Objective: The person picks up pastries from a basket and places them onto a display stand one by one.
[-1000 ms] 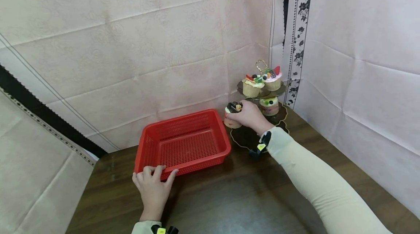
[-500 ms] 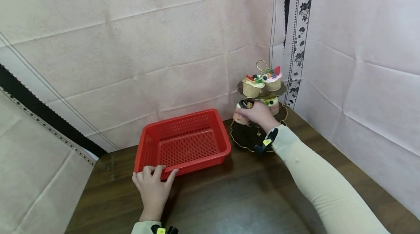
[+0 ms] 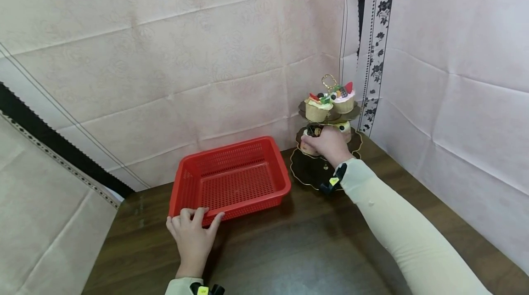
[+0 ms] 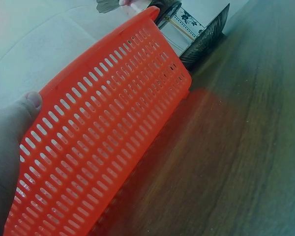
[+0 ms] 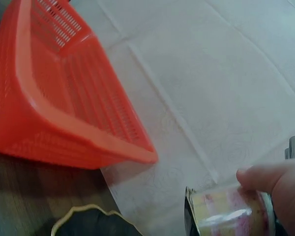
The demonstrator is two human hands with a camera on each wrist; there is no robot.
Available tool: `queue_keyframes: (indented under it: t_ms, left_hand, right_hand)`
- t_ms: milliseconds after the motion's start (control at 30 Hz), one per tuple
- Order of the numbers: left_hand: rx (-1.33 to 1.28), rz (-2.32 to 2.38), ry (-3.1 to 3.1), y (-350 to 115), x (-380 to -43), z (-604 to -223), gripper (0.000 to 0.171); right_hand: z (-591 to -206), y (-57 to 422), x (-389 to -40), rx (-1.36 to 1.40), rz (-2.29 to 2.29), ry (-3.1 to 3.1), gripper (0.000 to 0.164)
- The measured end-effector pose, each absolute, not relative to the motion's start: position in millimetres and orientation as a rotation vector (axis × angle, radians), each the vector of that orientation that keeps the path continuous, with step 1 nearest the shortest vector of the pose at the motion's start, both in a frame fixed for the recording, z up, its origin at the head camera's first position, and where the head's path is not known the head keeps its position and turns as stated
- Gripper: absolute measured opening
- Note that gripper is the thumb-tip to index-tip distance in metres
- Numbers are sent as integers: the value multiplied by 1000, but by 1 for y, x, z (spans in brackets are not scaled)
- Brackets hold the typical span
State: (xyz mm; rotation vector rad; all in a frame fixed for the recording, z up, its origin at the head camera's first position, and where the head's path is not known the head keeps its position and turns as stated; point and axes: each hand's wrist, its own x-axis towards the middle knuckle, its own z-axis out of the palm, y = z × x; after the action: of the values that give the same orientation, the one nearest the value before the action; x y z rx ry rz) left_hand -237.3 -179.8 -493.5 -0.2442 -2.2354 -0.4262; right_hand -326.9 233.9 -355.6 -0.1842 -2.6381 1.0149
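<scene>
My right hand [image 3: 332,143] holds a small layered dessert cup [image 3: 308,147] with a dark topping at the middle tier of a dark, gold-edged tiered stand [image 3: 309,172]. In the right wrist view the thumb lies on the cup's side, its pink and yellow layers showing, and its base is right at the tier's edge. My left hand [image 3: 192,237] grips the near left corner of a red plastic basket [image 3: 248,203], fingers over the rim and thumb on the outer wall. Another dessert cup [image 3: 346,132] sits on the middle tier, partly hidden by the right hand.
Two fruit-topped cupcakes [image 3: 317,110] stand on the top tier, below a gold ring handle [image 3: 329,81]. The basket is left of the stand on a dark wooden table [image 3: 281,249]. Pale cloth walls [image 3: 231,56] enclose the back and sides.
My right hand has carried the dessert cup rightward from beside the basket, in over the stand's middle tier. The left hand and basket have stayed put.
</scene>
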Motion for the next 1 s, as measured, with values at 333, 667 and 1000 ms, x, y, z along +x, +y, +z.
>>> queue_keyframes:
  t_ms: [333,667,1000]
  left_hand:
    - [-228,-430,-2253,-179,-237,-493,49]
    - [-242,-429,-2240,-179,-237,-494,50]
    - [-263,-433,-2227,-178,-236,-493,50]
  right_hand:
    - [-352,233,-326,-184,743,-2732,64]
    - [-352,232,-325,-171,562,-2764,61]
    - [-349,233,-317,-181,506,-2816,51]
